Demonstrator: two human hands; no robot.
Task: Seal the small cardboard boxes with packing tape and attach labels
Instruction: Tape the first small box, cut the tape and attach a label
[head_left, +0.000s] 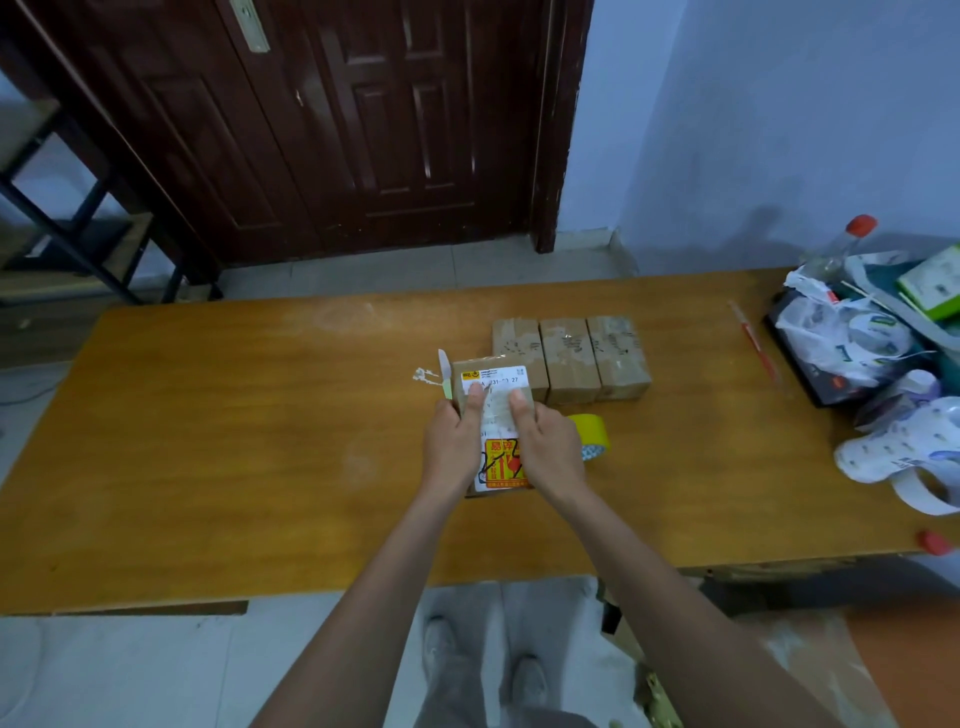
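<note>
Count: four small cardboard boxes on the wooden table (208, 415). Landmark for all positions: the labelled box (493, 415), near the table's middle.

Three taped boxes (571, 358) stand in a touching row just behind and to the right of the labelled box; faint dark marks on their tops are not legible.

One white shipping label (496, 376) lies on top of the labelled box. Readable print: "27" and, less surely, "231" in the blurred line. An orange-and-red sticker (503, 464) with black scribbles covers its near end; the characters are too blurred to read.

Left hand (452, 447) grips the box's left side, fingers curled round the edge, thumb flat on the label. Right hand (550, 447) grips the right side the same way, thumb pressed on the label beside the left thumb.

One yellow tape roll (592, 434) lies just right of the box, partly hidden by the right hand. One pale green knife (445, 375) touches the box's far left corner, with white paper scraps (425, 375) just left of it.

Far right of the box: one red pen (753, 340), then a pile of plastic bags (841, 338).
</note>
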